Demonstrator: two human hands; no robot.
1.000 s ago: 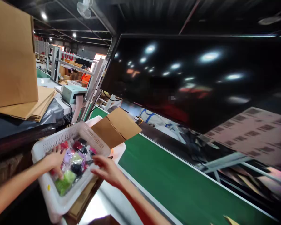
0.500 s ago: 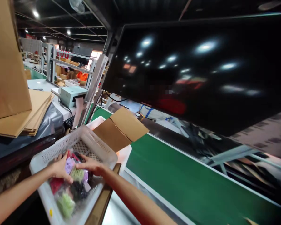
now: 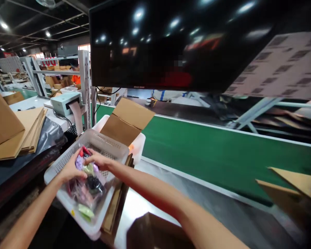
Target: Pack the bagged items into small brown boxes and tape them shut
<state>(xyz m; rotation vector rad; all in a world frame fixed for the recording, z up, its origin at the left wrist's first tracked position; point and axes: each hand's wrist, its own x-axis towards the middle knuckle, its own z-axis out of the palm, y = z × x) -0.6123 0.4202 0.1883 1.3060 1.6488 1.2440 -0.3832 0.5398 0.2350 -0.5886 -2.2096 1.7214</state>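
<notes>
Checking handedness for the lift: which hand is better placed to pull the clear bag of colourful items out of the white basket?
Either, slightly the left. The left hand lies on the bag of colourful items near its middle; the right hand grips only its far end inside the white basket. Probably a two-handed lift.

Perforated white plastic basket (image 3: 67, 204), glossy bags (image 3: 89, 185)

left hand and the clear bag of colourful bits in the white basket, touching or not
Touching. The head view shows the left hand gripping the clear bag inside the white basket, fingers wrapped over its top.
</notes>
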